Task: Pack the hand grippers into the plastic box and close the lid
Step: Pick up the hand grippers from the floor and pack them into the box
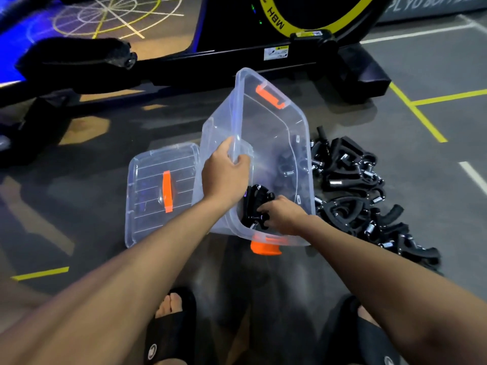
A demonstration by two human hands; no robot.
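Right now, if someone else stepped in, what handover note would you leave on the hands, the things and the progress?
Left hand grips the rim of the box, holding it tilted on the floor.
Right hand is inside the box, holding a gripper low at the near end.
Pile of grippers lies on the floor right of the box.
Lid lies flat to the box's left, off.
Done: a few grippers are in the box.
Left: pack the pile, set the box level, fit the lid and shut the orange latches.

Clear plastic box (263,143), orange latches (270,96). Clear lid (147,180), orange handle (167,191). Black hand grippers (350,185); grey floor (434,75), yellow lines (419,115).
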